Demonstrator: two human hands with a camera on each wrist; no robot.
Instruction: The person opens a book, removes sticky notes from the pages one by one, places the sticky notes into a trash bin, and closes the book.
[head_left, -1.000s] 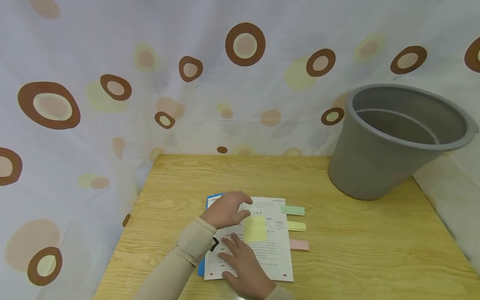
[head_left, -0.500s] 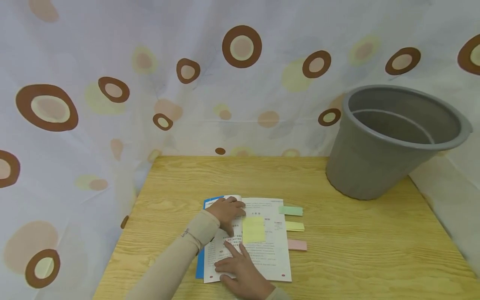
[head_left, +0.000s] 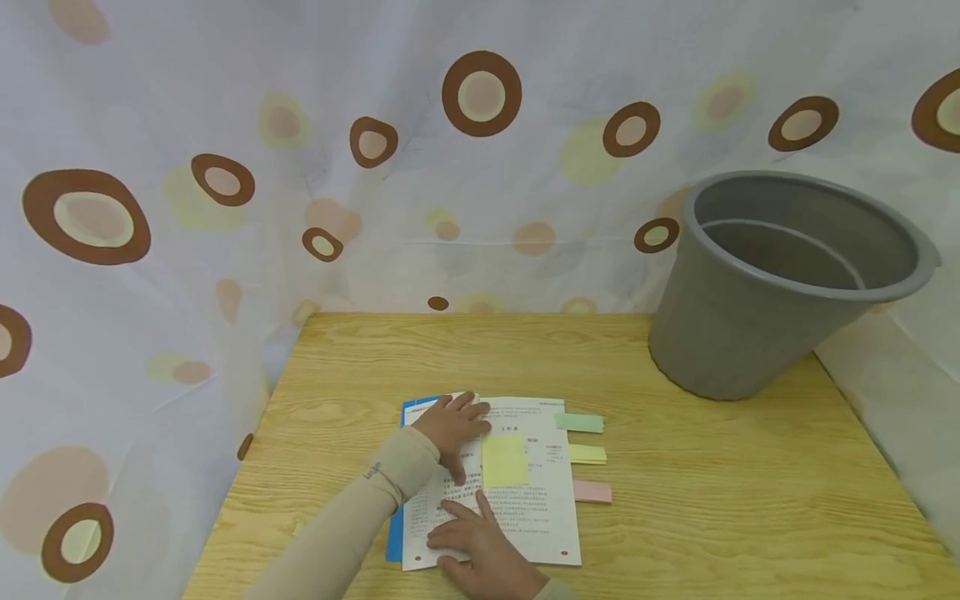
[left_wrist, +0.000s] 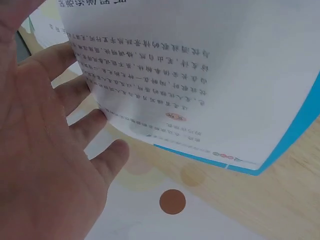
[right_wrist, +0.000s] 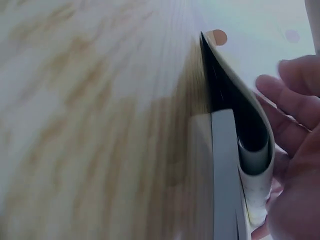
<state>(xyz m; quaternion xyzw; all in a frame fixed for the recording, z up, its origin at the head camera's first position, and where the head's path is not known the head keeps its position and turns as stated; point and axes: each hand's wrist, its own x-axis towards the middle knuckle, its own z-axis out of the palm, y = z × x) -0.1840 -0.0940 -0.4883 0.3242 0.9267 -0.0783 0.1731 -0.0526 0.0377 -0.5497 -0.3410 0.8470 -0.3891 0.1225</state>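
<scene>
An open book (head_left: 517, 525) lies on the wooden table, a blue cover (head_left: 395, 533) showing past its left side. On the right-hand page is a square yellow sticky note (head_left: 505, 461). My left hand (head_left: 452, 427) rests near the top of the book's fold, fingers spread; in the left wrist view, its fingertips meet the curved page (left_wrist: 150, 80). Lower down, my right hand (head_left: 480, 542) lies across the bottom of the pages with its fingers extended. The right wrist view has that hand beside the book's bottom edge (right_wrist: 224, 165), where the pages arch up. Neither hand grips anything.
Green (head_left: 582, 422), yellow (head_left: 588, 454) and pink (head_left: 592, 492) tabs stick out from the book's right edge. A large grey bucket (head_left: 738, 333) stands at the back right of the table (head_left: 712, 500). Behind hangs a dotted curtain (head_left: 420, 200).
My left hand has come down from above the page onto the fold, its curled fingers now spread. My right hand stays on the lower pages with slight finger shifts.
</scene>
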